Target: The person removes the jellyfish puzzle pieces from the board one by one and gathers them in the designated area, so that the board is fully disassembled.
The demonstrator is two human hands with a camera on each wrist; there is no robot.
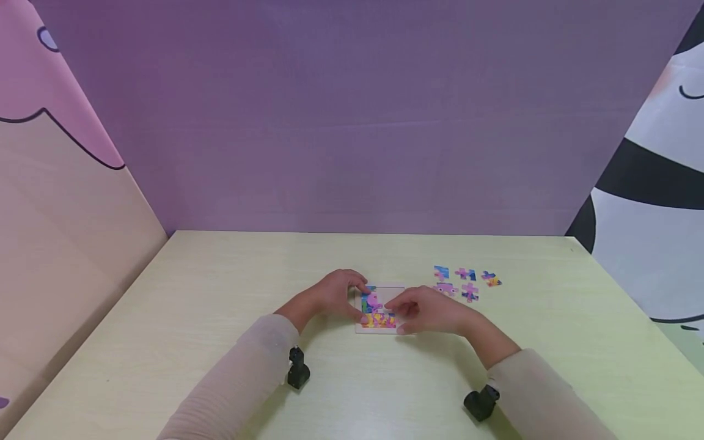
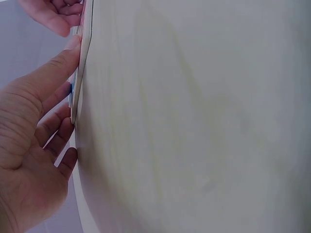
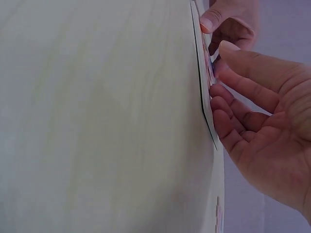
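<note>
Both my hands are on the puzzle tray (image 1: 379, 330), a small pale square board lying flat on the light green table (image 1: 220, 293). My left hand (image 1: 330, 296) sits at the tray's left edge, thumb laid along the rim, fingers (image 2: 58, 136) bent and touching that edge, holding it steady; nothing is lifted. In the left wrist view the tray (image 2: 80, 63) shows edge-on with my left hand (image 2: 29, 145) against it. My right hand (image 1: 426, 310) lies over the tray's right part, fingers (image 3: 233, 92) partly curled with tips on the tray surface. I can't tell if there is a piece under them; the tips hide that spot. In the right wrist view the tray (image 3: 206, 97) is again edge-on, my right hand (image 3: 262, 131) beside it, my left fingertips beyond.

Inside the tray some pieces are fitted (image 1: 374, 304): purple and blue along the left, yellow and orange along the near edge. The far right part of the tray looks bare.

To the right of the tray, a little farther back, five loose pieces (image 1: 464, 282) lie flat on the table, apart from each other and clear of the tray.

A purple wall (image 1: 352, 122) stands behind the table.
</note>
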